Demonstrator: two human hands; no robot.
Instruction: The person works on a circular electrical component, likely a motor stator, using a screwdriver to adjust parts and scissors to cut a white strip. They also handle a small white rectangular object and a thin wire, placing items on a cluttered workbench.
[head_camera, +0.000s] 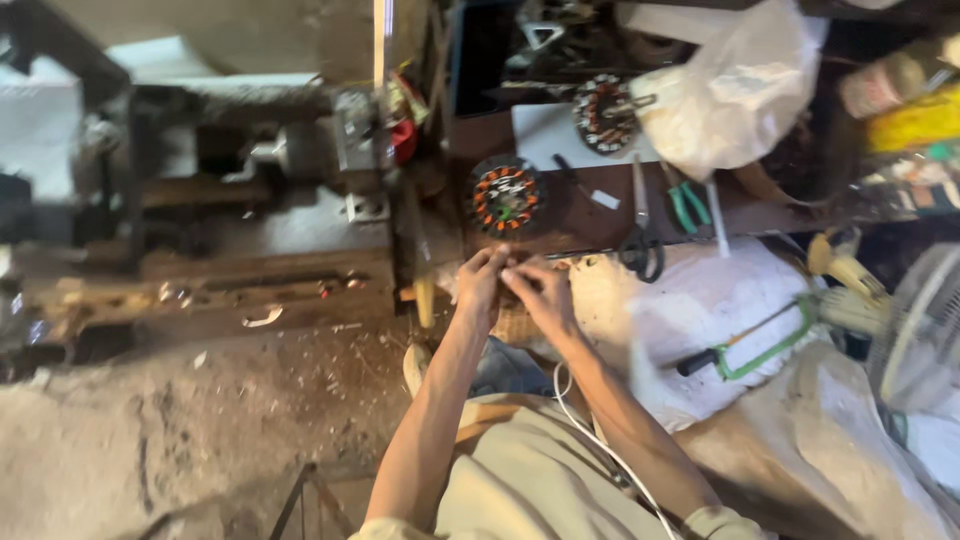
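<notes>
My left hand and my right hand meet at the fingertips just below the edge of a dark workbench. Their fingers pinch together around something small that stays hidden between them; I cannot tell what it is. Straight above the hands, a round motor stator with orange windings lies on the bench. A second round stator rests on a white sheet farther back. Black-handled scissors lie just right of my right hand.
Green-handled pliers lie on the bench. A white plastic bag sits at the back right. A green-framed hacksaw rests on white sacks. A fan guard stands at right. A metal machine fills the left, above a dusty floor.
</notes>
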